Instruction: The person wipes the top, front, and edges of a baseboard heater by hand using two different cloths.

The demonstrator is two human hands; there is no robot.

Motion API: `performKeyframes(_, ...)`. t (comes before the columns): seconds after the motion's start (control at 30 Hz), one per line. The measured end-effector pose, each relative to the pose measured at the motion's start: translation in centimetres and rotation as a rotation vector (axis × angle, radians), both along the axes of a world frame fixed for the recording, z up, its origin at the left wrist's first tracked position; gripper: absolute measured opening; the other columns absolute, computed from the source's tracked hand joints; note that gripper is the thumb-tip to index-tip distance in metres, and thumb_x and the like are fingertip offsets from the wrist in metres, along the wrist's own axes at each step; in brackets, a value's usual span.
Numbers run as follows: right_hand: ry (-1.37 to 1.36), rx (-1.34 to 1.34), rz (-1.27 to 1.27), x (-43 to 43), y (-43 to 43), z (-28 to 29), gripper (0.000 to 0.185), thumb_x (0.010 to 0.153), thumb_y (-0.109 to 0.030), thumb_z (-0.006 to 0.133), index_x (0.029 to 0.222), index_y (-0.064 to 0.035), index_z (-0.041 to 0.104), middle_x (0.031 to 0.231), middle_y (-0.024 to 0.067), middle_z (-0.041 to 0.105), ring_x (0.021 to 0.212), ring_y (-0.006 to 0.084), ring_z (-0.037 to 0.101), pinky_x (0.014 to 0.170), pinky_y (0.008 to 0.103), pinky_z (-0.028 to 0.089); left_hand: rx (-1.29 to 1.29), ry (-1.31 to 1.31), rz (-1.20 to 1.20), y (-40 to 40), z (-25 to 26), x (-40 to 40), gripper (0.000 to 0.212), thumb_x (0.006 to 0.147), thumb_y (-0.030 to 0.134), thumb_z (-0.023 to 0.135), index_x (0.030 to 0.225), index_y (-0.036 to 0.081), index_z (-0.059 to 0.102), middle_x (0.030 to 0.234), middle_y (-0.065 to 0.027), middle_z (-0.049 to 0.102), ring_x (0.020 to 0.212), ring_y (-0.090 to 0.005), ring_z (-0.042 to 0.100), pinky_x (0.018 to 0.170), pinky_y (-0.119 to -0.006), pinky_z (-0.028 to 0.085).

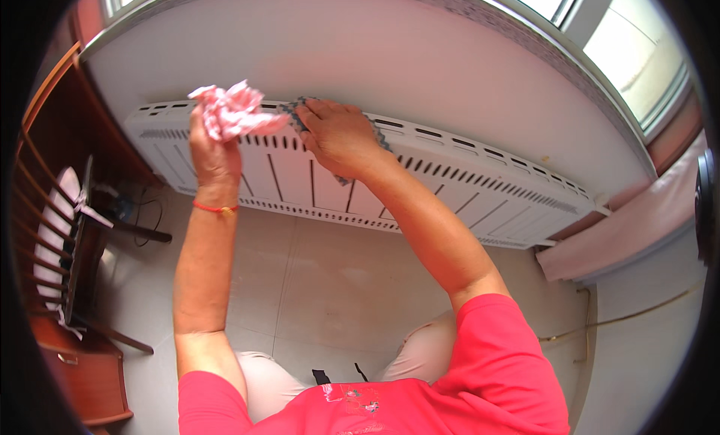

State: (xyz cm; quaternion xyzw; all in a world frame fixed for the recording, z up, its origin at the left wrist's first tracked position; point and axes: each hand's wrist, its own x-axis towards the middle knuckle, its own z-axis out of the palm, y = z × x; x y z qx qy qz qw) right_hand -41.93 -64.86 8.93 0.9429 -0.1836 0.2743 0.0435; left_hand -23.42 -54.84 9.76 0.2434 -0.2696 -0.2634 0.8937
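Note:
A white slotted radiator cover [315, 176] runs along the wall in front of me, below the windowsill. My left hand [215, 154], with a red cord bracelet at the wrist, grips a crumpled pink-and-white cloth [233, 111], held up over the left part of the radiator. Flat on the radiator's top edge, my right hand [343, 134] presses a grey patterned cloth [295, 111], which shows on both sides of the fingers and hangs a little over the front. The two hands are apart, and the left cloth is partly blurred.
At the left stands a dark wooden chair [62, 227] with a tied cushion, with a wooden cabinet [84, 379] below it. A cable [147, 207] lies on the floor near the chair. On the right are a pink curtain [624, 232] and a thin pipe [635, 314].

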Motion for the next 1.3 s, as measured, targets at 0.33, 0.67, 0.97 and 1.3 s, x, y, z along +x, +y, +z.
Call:
performKeyframes(0.33,0.017,-0.019,-0.341,-20.8,-1.7,0.4,0.042,0.090,-0.029,0.047,0.125,-0.0055,0.049,0.131,0.0140,0.047,0.122,0.0298,0.042,0.099,0.0443,0.031,0.400,-0.839,0.094,1.4,-2.1,0.5,0.045,0.089,0.026,0.039,0.116,-0.006,0.055,0.104,-0.0078,0.062,0.098,-0.0155,0.057,0.085,-0.031,0.046)
performKeyframes(0.67,-0.355,-0.065,-0.874,-35.1,-6.5,-0.9,0.024,0.088,-0.021,0.047,0.086,-0.0031,0.063,0.093,0.0122,0.064,0.090,0.0306,0.059,0.080,0.0433,0.042,0.539,-1.312,0.293,-0.8,-3.7,0.7,0.043,0.089,0.030,0.040,0.110,-0.002,0.060,0.120,-0.0100,0.060,0.119,-0.0190,0.048,0.113,-0.039,0.002)
performKeyframes(0.97,-0.341,-0.279,-0.306,-15.3,-1.8,-1.6,0.024,0.079,-0.017,0.057,0.098,-0.0041,0.062,0.108,0.0087,0.061,0.101,0.0252,0.056,0.086,0.0419,0.040,0.499,-1.585,0.556,-1.3,-5.0,2.4,0.033,0.092,0.023,0.043,0.084,-0.002,0.062,0.121,-0.0065,0.059,0.120,-0.0222,0.048,0.112,-0.042,0.011)
performKeyframes(1.3,-0.158,-0.386,-0.558,-31.4,-4.3,-1.6,0.024,0.084,-0.019,0.054,0.100,-0.0044,0.063,0.109,0.0110,0.062,0.105,0.0281,0.056,0.087,0.0420,0.041,0.477,-1.681,0.454,-0.8,-5.4,3.0,0.031,0.094,0.022,0.040,0.096,-0.002,0.061,0.128,-0.0082,0.053,0.126,-0.0225,0.042,0.112,-0.041,0.011)
